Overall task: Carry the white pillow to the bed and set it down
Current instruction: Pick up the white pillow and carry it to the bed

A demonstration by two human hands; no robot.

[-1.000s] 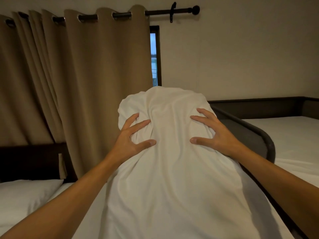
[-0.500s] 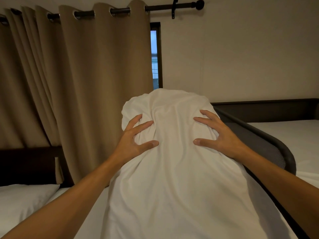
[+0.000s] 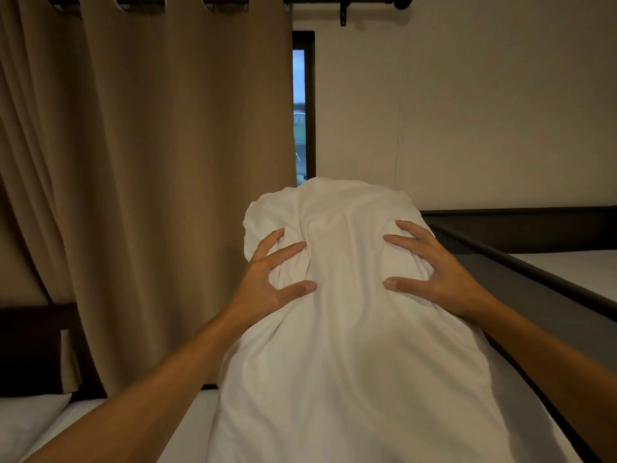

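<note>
A large white pillow [image 3: 347,329] stands on end in front of me, filling the lower middle of the view. My left hand [image 3: 267,285] grips its upper left side with fingers spread and dug into the fabric. On its upper right side my right hand [image 3: 434,272] holds it the same way. The bed [image 3: 193,426] with a white sheet lies below the pillow; the pillow's lower end hides where it meets the sheet.
A second white pillow [image 3: 26,422] lies at the lower left against a dark headboard [image 3: 30,349]. Tan curtains [image 3: 150,162] hang behind. A dark padded rail [image 3: 521,282] runs along the right, with another mattress [image 3: 574,272] beyond it.
The view has moved closer to the curtain and wall, and the pillow sits slightly lower in view. Both hands keep the same grip on it.
</note>
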